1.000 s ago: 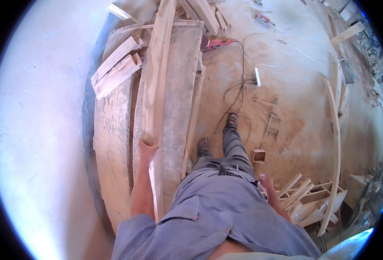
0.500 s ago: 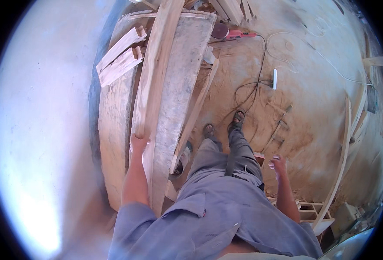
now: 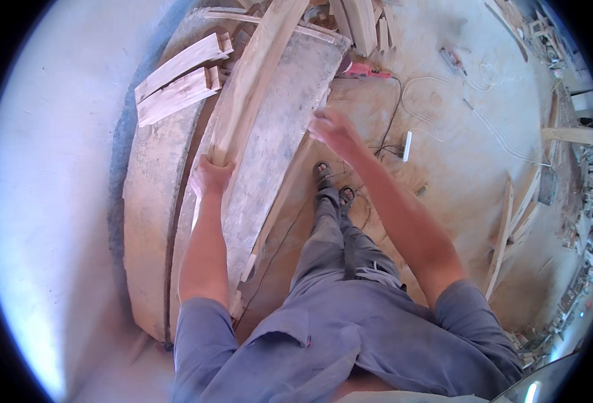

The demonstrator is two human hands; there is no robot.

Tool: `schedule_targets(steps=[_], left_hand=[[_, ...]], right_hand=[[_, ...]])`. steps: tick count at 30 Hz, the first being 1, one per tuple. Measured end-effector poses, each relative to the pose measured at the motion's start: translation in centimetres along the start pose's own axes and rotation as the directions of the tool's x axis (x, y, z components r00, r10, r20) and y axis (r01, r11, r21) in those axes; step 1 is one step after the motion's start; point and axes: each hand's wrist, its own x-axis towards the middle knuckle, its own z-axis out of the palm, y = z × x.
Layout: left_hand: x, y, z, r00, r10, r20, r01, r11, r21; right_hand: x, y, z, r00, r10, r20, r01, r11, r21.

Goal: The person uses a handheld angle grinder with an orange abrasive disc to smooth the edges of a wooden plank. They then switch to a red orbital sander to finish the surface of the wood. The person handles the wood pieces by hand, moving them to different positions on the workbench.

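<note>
A long wooden beam (image 3: 246,87) lies lengthwise on a worn, dusty workbench (image 3: 289,87). My left hand (image 3: 214,176) is wrapped round the beam's near end. My right hand (image 3: 334,132), slightly blurred, is held by the bench's right edge, apart from the beam. Its fingers are loosely bent, and I see nothing in them. Two short, pale wooden pieces with notched ends, an upper one (image 3: 179,64) and a lower one (image 3: 179,97), rest on the bench left of the beam.
A red power tool (image 3: 367,70) lies on the dusty floor beyond the bench's right edge, its dark cable trailing nearer. A white strip-shaped object (image 3: 407,146) stands close by. Upright boards (image 3: 357,27) are at the far end. Long timber pieces (image 3: 501,235) lie at right.
My right hand has risen from beside my hip and swung far forward and left to the bench edge. My left hand keeps its grip on the beam. The view has shifted.
</note>
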Motion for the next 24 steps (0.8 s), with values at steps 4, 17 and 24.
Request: schedule_targets(steps=[4, 17, 24], left_hand=[[0.0, -1.1, 1.5, 0.999, -0.002, -0.041, 0.001, 1.0, -0.016], [0.4, -2.2, 2.4, 0.998, 0.049, -0.038, -0.052, 0.996, -0.074], [0.3, -2.2, 1.8, 0.998, 0.055, -0.025, -0.058, 0.99, -0.128]], right_hand=[[8.3, -5.1, 3.9, 0.999, 0.022, 0.047, -0.016, 0.991, -0.133], [17.5, -2.6, 9.6, 0.993, -0.115, -0.037, 0.082, 0.869, -0.488], [13.7, -2.7, 4.8, 0.829, 0.27, 0.489, 0.228, 0.634, -0.739]])
